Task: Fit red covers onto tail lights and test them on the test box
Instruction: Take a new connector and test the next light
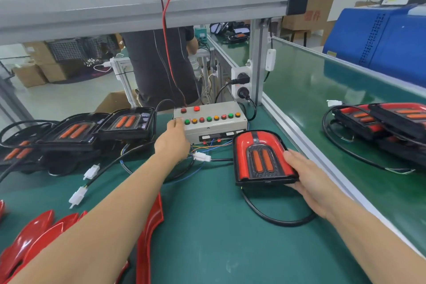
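- The green bench mat carries everything, with a conveyor belt running alongside on the right.
- A row of uncovered tail lights sits at the far left; loose red covers lie near the front edge, partly hidden by the left forearm.
- The test box, grey with rows of coloured buttons, stands at the back of the mat, between the two hands.
- The covered tail light lies just right of the box, tilted up toward the camera, its cable looping on the mat.
- The right hand grips that light by its right and near edge, thumb on top, fingers curled underneath.
- The left hand reaches the box's left end, fingertips touching its top by the first green button; whether a button is pressed I cannot tell.
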Available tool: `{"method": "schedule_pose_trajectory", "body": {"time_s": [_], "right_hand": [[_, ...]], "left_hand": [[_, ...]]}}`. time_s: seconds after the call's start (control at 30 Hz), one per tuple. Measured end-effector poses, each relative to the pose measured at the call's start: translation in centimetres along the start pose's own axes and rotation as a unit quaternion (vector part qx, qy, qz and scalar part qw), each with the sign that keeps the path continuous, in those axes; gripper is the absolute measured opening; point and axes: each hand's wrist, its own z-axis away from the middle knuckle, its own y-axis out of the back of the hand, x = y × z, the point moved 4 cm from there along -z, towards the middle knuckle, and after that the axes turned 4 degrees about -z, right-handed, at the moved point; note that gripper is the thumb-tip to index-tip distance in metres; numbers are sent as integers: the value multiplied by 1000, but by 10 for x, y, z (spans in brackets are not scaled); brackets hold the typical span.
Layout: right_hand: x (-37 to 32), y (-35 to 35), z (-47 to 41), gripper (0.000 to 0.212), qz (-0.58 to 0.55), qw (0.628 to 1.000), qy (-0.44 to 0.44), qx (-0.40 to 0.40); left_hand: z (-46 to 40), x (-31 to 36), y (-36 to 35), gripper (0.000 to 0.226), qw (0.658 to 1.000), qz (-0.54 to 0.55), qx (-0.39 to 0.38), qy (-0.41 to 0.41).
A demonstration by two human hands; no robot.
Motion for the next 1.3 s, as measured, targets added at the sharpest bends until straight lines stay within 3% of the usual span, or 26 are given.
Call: {"method": "schedule_pose_trajectory", "body": {"time_s": [0.17,0.3,0.6,0.73,0.83,0.93,1.03,1.13,1.3], "right_hand": [[0,-2,1,36,-3,1000,10,8],[7,-2,0,34,-72,997,1,7],[9,-6,3,33,-137,990,2,24],[15,-11,5,32,-191,981,9,38],[17,-11,5,32,-212,976,11,49],[17,-10,4,42,-234,971,4,43],[15,-9,8,49,-258,966,-1,16],[14,-8,12,29,-282,959,-10,10],[14,-8,10,24,-271,962,-16,13]], "left_hand": [[-4,-1,-7,65,1000,-9,23,-10],[-4,-2,-11,67,999,-9,31,-15],[-11,0,1,47,999,-26,21,25],[-7,-1,2,49,998,-42,24,30],[-4,8,5,54,990,-120,66,30],[2,42,-3,76,988,-110,102,-40],[1,82,-16,78,992,-57,48,-104],[-7,99,-23,73,992,-34,-3,-123],[-8,103,-32,71,994,-19,7,-104]]}}
